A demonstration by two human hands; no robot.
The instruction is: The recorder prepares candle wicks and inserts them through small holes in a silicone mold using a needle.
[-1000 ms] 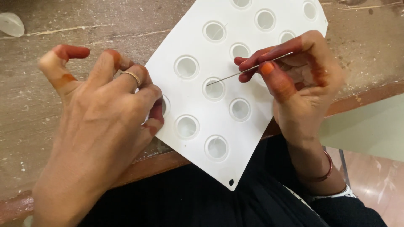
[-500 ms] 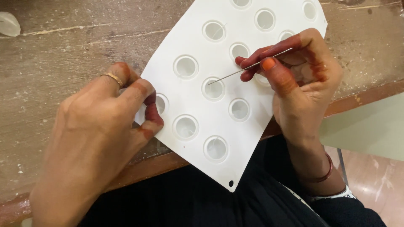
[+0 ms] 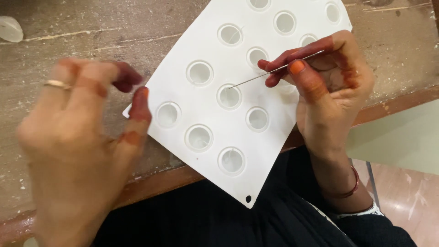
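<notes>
A white mould tray (image 3: 196, 103) with several round cavities lies tilted on a worn wooden table (image 3: 68, 36), its near corner hanging over the table's edge. My right hand (image 3: 329, 96) pinches a thin metal needle (image 3: 265, 75) between thumb and fingers. The needle's tip hovers over a cavity (image 3: 228, 97) in the middle of the tray. My left hand (image 3: 77, 137) is blurred and lifted just off the tray's left edge, fingers spread, with nothing visible in it. It wears a ring.
A small translucent piece (image 3: 10, 28) lies at the table's far left. The table's reddish front edge (image 3: 393, 103) runs across below the tray. Dark clothing and a pale floor show beyond it.
My left hand has come off the tray's left edge and moved left, opening its fingers. My right hand and the needle have barely moved.
</notes>
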